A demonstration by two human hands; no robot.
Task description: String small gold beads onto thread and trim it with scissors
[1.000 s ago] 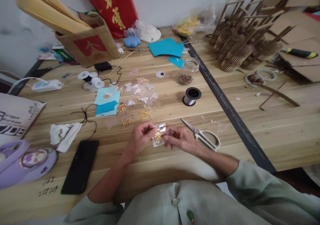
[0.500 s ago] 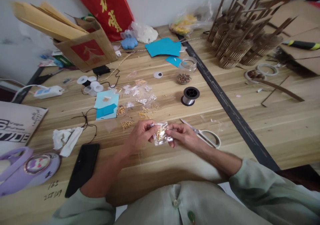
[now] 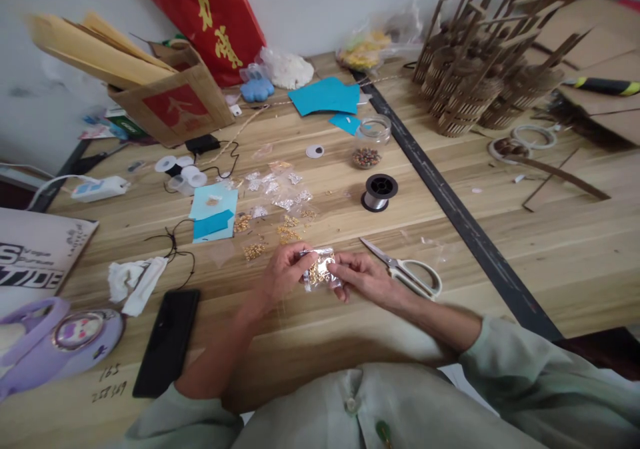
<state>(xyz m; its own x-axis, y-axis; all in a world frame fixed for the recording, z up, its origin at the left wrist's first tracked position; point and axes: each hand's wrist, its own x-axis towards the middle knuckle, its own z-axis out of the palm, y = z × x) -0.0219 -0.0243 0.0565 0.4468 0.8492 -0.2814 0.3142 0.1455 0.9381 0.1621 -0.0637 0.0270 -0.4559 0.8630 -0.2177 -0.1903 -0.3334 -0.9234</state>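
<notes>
A small clear plastic bag [image 3: 321, 272] with gold-coloured beads in it is held between both hands above the front of the wooden table. My left hand [image 3: 289, 269] pinches its left edge. Thumb and fingers of my right hand [image 3: 361, 276] grip its right side. Just beyond my left hand lie gold bead piles [image 3: 255, 252] and small bags of silver pieces [image 3: 286, 196]. Scissors [image 3: 407, 270] rest beside my right hand, partly behind the wrist. A wire spool [image 3: 380, 192] stands farther back.
A phone [image 3: 167, 342] lies near my left forearm, beside a lilac object [image 3: 75, 342]. Behind are a bead jar [image 3: 370, 144], blue sheets [image 3: 325, 96] and a paper bag [image 3: 175, 102]. Woven baskets [image 3: 463, 96] stand at the back right.
The plastic bag has moved slightly left and tilted a little between my fingers. Both hands keep their grip, and the view has shifted slightly.
</notes>
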